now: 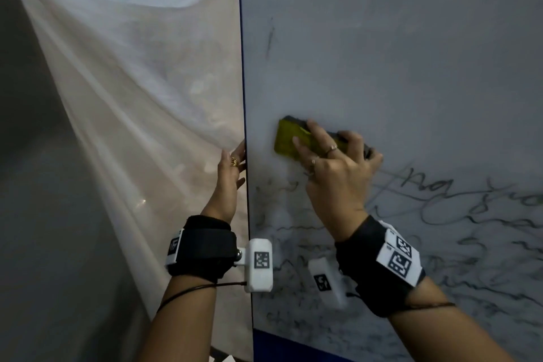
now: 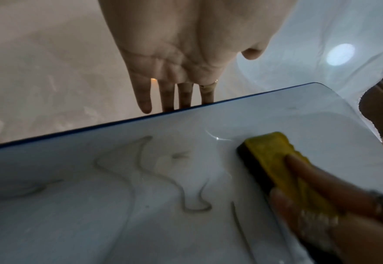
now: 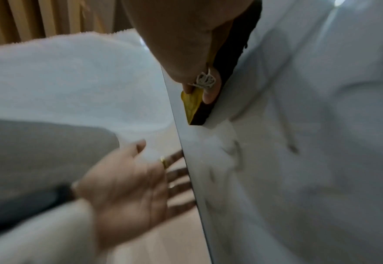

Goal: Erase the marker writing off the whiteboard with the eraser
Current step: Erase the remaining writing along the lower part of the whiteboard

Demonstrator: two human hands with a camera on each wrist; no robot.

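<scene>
Marker writing covers the lower part of the whiteboard, nearest the person: loose scrawls run from the blue bottom rim up to just below the eraser, all smeared grey but readable as lines. The right hand grips the yellow-backed eraser, fingers curled over its back, the dark felt pressed flat on the board near its left edge. Left of that edge the left hand lies flat and open, fingers straight, reaching behind the board as if to steady it. Above the eraser the surface is mostly wiped, save one short dark stroke and faint haze. By my judgement, roughly the upper half is done; the lower scrawls remain.
</scene>
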